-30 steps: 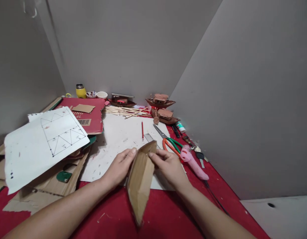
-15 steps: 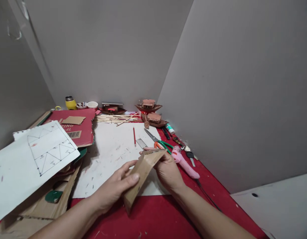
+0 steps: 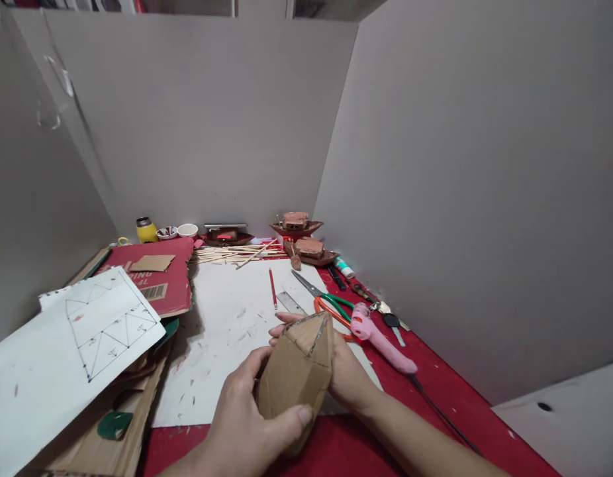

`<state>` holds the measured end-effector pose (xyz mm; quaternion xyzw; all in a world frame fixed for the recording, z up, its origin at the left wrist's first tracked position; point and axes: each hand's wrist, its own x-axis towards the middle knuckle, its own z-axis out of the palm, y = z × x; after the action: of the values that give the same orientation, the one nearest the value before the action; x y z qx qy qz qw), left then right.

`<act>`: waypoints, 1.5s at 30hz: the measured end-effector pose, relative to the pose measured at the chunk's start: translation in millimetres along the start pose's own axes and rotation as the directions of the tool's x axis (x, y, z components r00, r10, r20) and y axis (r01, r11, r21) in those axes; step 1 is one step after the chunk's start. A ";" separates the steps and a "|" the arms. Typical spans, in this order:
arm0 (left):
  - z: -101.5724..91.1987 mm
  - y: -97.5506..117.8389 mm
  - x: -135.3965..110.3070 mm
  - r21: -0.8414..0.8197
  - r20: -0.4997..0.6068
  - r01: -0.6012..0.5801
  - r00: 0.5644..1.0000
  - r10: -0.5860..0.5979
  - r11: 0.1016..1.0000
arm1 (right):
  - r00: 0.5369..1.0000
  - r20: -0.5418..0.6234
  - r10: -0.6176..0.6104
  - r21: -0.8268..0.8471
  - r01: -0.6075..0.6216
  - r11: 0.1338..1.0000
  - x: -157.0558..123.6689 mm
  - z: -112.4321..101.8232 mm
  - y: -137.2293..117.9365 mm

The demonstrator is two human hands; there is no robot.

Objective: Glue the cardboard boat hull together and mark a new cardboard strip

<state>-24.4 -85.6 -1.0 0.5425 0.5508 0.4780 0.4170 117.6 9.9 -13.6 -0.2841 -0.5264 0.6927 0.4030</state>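
Observation:
Both my hands hold a folded brown cardboard piece point(image 3: 299, 368), boat-hull shaped, above the near edge of the table. My left hand point(image 3: 249, 417) wraps round its lower left side, thumb pressed on the front. My right hand point(image 3: 341, 371) is behind it, fingers showing past its upper left edge. The piece's broad outer face is turned toward me.
A white sheet point(image 3: 237, 318) lies on the red table with a red pencil point(image 3: 272, 288), metal ruler point(image 3: 290, 303), scissors point(image 3: 326, 298) and pink glue gun point(image 3: 378, 338) to the right. Model boats point(image 3: 306, 246) and wooden sticks point(image 3: 232, 253) are at the back. A drawn paper template point(image 3: 73, 348) and cardboard scraps pile left.
The cardboard piece has been turned so its broad face points at me. My left hand slid down to its lower edge; my right hand went behind it. The view tilted up.

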 end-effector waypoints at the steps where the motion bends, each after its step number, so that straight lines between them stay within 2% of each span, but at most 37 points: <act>1: -0.6 0.2 0.8 -0.008 -0.007 0.000 1.000 0.000 1.000 | 1.000 0.023 -0.011 -0.039 0.011 0.999 0.0 0.8 -0.4; 3: -3.5 0.9 4.0 -0.114 0.000 0.020 1.000 -0.021 0.993 | 0.997 0.061 -0.037 -0.095 0.043 0.995 0.7 2.5 -1.5; 5: -9.6 2.1 9.1 -0.324 0.028 0.094 0.996 -0.089 0.942 | 0.996 0.065 -0.053 -0.106 0.059 0.993 2.2 3.6 -2.2; 8: -24.8 6.3 17.6 -0.627 0.097 0.262 0.961 -0.260 0.734 | 1.000 0.006 -0.014 -0.076 0.014 0.997 5.2 3.7 -1.9; 10: -35.5 11.3 22.0 -0.731 0.129 0.312 0.936 -0.327 0.607 | 1.000 -0.027 0.012 -0.050 -0.013 0.999 6.7 3.3 -1.9; 12: -43.2 16.8 24.7 -0.775 0.137 0.314 0.930 -0.340 0.547 | 0.999 -0.034 0.030 -0.018 -0.031 0.999 7.2 3.5 -2.5; 14: -46.5 20.8 26.3 -0.791 0.139 0.311 0.930 -0.340 0.527 | 0.996 0.010 0.084 0.010 -0.084 0.996 5.9 5.0 -3.2; 16: -46.0 22.0 27.6 -0.796 0.131 0.309 0.928 -0.350 0.521 | 0.973 0.130 0.193 -0.001 -0.194 0.981 2.6 8.3 -3.3; 19: -41.7 18.8 29.7 -0.797 0.089 0.274 0.935 -0.344 0.539 | 0.875 0.342 0.343 -0.075 -0.338 0.938 -5.2 15.7 -2.5; 21: -38.1 14.8 30.4 -0.786 0.060 0.244 0.944 -0.323 0.568 | 0.824 0.429 0.369 -0.110 -0.358 0.927 -10.5 20.5 -1.8; 24: -32.1 8.5 29.0 -0.756 0.035 0.216 0.956 -0.291 0.618 | 0.798 0.469 0.379 -0.105 -0.376 0.921 -15.1 24.5 -1.6; 29: -22.6 2.7 23.5 -0.698 0.045 0.241 0.955 -0.294 0.674 | 0.811 0.431 0.396 -0.029 -0.426 0.904 -13.3 22.9 -5.1; 31: -21.5 2.4 23.8 -0.687 0.032 0.221 0.961 -0.275 0.692 | 0.838 0.382 0.390 0.004 -0.423 0.906 -10.5 20.1 -7.2; 33: -23.0 3.3 26.1 -0.694 -0.060 0.143 0.965 -0.254 0.705 | 0.878 0.304 0.370 0.000 -0.389 0.921 -6.5 15.0 -8.8; 36: -29.8 6.9 31.4 -0.701 -0.250 0.019 0.930 -0.271 0.713 | 0.941 0.152 0.302 -0.096 -0.290 0.952 2.1 1.6 -10.6; 38: -35.9 9.2 34.2 -0.695 -0.318 0.006 0.894 -0.315 0.719 | 0.975 0.051 0.217 -0.182 -0.204 0.962 8.8 -9.4 -12.6; 42: -48.2 8.5 37.6 -0.691 -0.293 0.090 0.872 -0.392 0.717 | 0.993 -0.090 0.080 -0.297 -0.104 0.949 20.6 -26.9 -19.6; 45: -55.0 5.0 40.3 -0.680 -0.319 0.074 0.866 -0.385 0.730 | 0.989 -0.141 0.053 -0.365 -0.101 0.926 24.4 -34.1 -23.9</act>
<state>-79.8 -49.7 17.0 0.1678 0.4949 0.6907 0.4999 139.1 50.7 0.4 -0.4197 -0.6090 0.5764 0.3476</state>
